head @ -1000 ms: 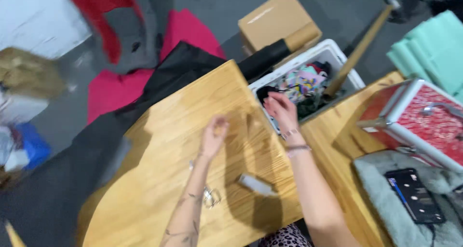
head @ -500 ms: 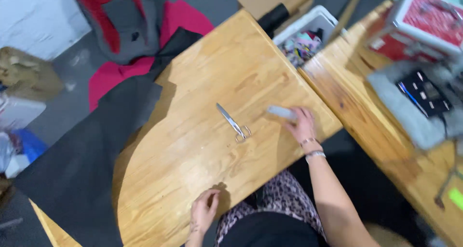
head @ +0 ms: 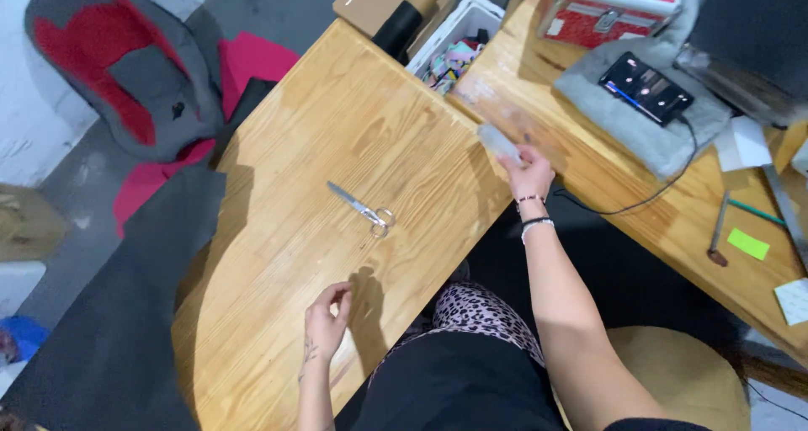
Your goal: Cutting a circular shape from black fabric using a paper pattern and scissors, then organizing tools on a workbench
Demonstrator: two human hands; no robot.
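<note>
Scissors (head: 364, 210) lie flat on the curved wooden table (head: 278, 254), blades pointing to 10 o'clock. Right hand (head: 528, 174), at 3 o'clock of them, is closed around a small translucent tube (head: 498, 141). Left hand (head: 326, 320), at 6 o'clock, is loosely curled, holding nothing. White bin (head: 468, 16) at 1 o'clock contains patterned fabric scraps (head: 449, 62).

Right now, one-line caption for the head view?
Right hand lifts a small pale object over the wooden table; left hand rests near scissors.
</note>
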